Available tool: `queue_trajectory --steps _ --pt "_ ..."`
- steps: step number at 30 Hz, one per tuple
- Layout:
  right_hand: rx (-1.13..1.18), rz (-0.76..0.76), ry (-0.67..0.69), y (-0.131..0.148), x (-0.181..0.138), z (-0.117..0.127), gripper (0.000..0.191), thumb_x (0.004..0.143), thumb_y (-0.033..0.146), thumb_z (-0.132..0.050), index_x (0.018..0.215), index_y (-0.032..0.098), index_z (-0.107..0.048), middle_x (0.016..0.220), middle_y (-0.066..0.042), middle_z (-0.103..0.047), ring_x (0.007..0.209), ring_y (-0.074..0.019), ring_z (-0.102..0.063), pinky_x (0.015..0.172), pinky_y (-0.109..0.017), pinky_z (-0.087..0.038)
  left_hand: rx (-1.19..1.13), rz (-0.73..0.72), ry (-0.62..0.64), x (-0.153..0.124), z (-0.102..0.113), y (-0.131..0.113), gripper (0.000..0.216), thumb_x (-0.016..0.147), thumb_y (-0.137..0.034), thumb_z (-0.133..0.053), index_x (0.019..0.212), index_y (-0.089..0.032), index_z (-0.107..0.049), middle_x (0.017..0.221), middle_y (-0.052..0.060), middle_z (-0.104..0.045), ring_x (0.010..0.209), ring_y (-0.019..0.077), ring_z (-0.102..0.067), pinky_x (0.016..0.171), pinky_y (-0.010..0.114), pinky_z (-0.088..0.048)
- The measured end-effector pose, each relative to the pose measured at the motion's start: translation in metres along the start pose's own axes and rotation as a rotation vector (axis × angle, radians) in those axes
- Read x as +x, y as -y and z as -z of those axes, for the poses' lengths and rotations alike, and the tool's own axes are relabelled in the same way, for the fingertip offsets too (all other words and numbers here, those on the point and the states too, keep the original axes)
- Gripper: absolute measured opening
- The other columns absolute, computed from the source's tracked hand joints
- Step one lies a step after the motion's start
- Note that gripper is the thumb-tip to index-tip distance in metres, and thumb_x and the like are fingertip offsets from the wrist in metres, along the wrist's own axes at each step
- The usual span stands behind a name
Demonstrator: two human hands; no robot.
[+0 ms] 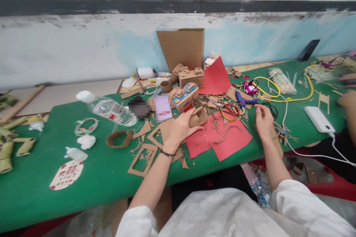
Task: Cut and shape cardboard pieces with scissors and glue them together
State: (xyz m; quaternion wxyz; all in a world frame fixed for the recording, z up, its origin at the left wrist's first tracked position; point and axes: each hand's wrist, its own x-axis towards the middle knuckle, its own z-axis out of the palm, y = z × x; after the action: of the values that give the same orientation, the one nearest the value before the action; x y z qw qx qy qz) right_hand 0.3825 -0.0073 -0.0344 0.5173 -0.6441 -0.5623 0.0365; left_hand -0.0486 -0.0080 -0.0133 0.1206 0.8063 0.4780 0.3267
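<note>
My left hand (180, 128) rests on the green table (91, 170), its fingers curled round a small cardboard piece (198, 116) at the edge of a red paper sheet (222, 139). My right hand (263, 120) hovers at the sheet's right side, fingers bent, close to a black cable (271, 109) and the red-handled scissors (230, 111); whether it holds anything is hidden. A blue glue gun (244, 100) lies just behind it. Small cardboard camera models (187, 96) stand behind my left hand.
A lying water bottle (107, 109), cardboard frames (143, 159), a cardboard ring (119, 139) and a phone (162, 107) lie at the left. A yellow cable (289, 98), a white power bank (318, 119) and another person's hands (347, 98) are at the right. A cardboard box (182, 46) leans on the wall.
</note>
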Motion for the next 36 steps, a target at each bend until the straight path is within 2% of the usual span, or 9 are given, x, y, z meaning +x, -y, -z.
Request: queue_trajectory --steps 3,6,10,14,17,19,22,30,36 --pt "-0.106 0.047 0.041 -0.013 -0.021 0.011 0.036 0.113 0.044 -0.051 0.116 0.022 -0.079 0.119 -0.014 -0.081 0.114 -0.0312 -0.074 0.107 -0.052 -0.058 -0.008 -0.023 0.052 -0.002 -0.004 -0.003 0.097 0.085 -0.066 -0.091 0.163 -0.023 -0.051 0.155 0.021 -0.07 0.141 0.0412 -0.071 0.122 0.058 -0.057" --pt "-0.152 0.118 0.122 -0.007 -0.037 0.01 0.032 0.113 0.04 -0.051 0.114 0.023 -0.078 0.12 -0.014 -0.082 0.118 -0.0325 -0.073 0.11 -0.053 -0.057 -0.033 -0.017 0.073 -0.001 -0.006 -0.005 0.094 0.086 -0.065 -0.091 0.161 -0.022 -0.053 0.155 0.021 -0.07 0.142 0.0407 -0.071 0.122 0.059 -0.057" --pt "-0.216 0.245 0.211 0.014 -0.042 -0.005 0.032 0.114 0.037 -0.052 0.115 0.022 -0.08 0.122 -0.014 -0.083 0.121 -0.0328 -0.073 0.116 -0.056 -0.052 -0.08 0.013 0.015 -0.001 -0.006 -0.005 0.088 0.089 -0.061 -0.09 0.159 -0.02 -0.055 0.153 0.021 -0.071 0.142 0.0396 -0.071 0.123 0.059 -0.057" --pt "-0.252 0.363 0.387 0.037 -0.037 -0.027 0.033 0.113 0.037 -0.056 0.135 0.026 -0.078 0.14 -0.013 -0.079 0.136 -0.0332 -0.069 0.129 -0.063 -0.041 -0.129 -0.012 -0.063 -0.007 0.001 -0.002 0.087 0.086 -0.061 -0.092 0.157 -0.025 -0.058 0.15 0.017 -0.073 0.137 0.0405 -0.074 0.118 0.06 -0.062" --pt "-0.257 0.458 0.549 0.046 -0.035 -0.04 0.042 0.112 0.04 -0.061 0.152 0.034 -0.071 0.16 -0.011 -0.068 0.152 -0.0348 -0.059 0.133 -0.065 -0.035 -0.126 0.006 -0.261 -0.015 0.011 0.01 0.094 0.079 -0.068 -0.095 0.156 -0.027 -0.059 0.147 0.014 -0.073 0.134 0.0416 -0.075 0.117 0.06 -0.063" --pt "-0.268 0.467 0.59 0.045 -0.034 -0.045 0.044 0.113 0.039 -0.059 0.156 0.036 -0.069 0.164 -0.01 -0.065 0.153 -0.0349 -0.058 0.134 -0.067 -0.033 -0.09 0.076 -0.529 -0.021 0.017 0.023 0.098 0.076 -0.08 -0.09 0.15 -0.023 -0.06 0.141 0.017 -0.073 0.13 0.0418 -0.075 0.116 0.061 -0.062" --pt "-0.277 0.43 0.564 0.036 -0.033 -0.047 0.042 0.115 0.036 -0.054 0.152 0.035 -0.072 0.164 -0.01 -0.066 0.15 -0.0334 -0.061 0.134 -0.068 -0.032 -0.036 0.215 -0.798 -0.027 0.024 0.042 0.108 0.074 -0.098 -0.074 0.147 -0.019 -0.056 0.136 0.018 -0.069 0.13 0.0409 -0.074 0.114 0.058 -0.061" --pt "-0.158 0.403 0.344 0.035 -0.031 -0.043 0.034 0.114 0.036 -0.054 0.133 0.026 -0.08 0.149 -0.014 -0.075 0.142 -0.0318 -0.067 0.13 -0.061 -0.044 -0.079 0.256 -0.985 -0.022 0.044 0.053 0.106 0.078 -0.103 -0.062 0.141 -0.019 -0.052 0.128 0.017 -0.067 0.123 0.0357 -0.074 0.108 0.05 -0.062" --pt "-0.107 0.362 0.276 0.058 -0.032 -0.029 0.031 0.113 0.033 -0.054 0.134 0.034 -0.077 0.138 -0.01 -0.08 0.133 -0.0339 -0.072 0.128 -0.065 -0.046 -0.09 0.265 -1.049 -0.019 0.048 0.049 0.097 0.086 -0.101 -0.054 0.135 -0.018 -0.053 0.123 0.016 -0.069 0.117 0.0329 -0.074 0.103 0.047 -0.063"
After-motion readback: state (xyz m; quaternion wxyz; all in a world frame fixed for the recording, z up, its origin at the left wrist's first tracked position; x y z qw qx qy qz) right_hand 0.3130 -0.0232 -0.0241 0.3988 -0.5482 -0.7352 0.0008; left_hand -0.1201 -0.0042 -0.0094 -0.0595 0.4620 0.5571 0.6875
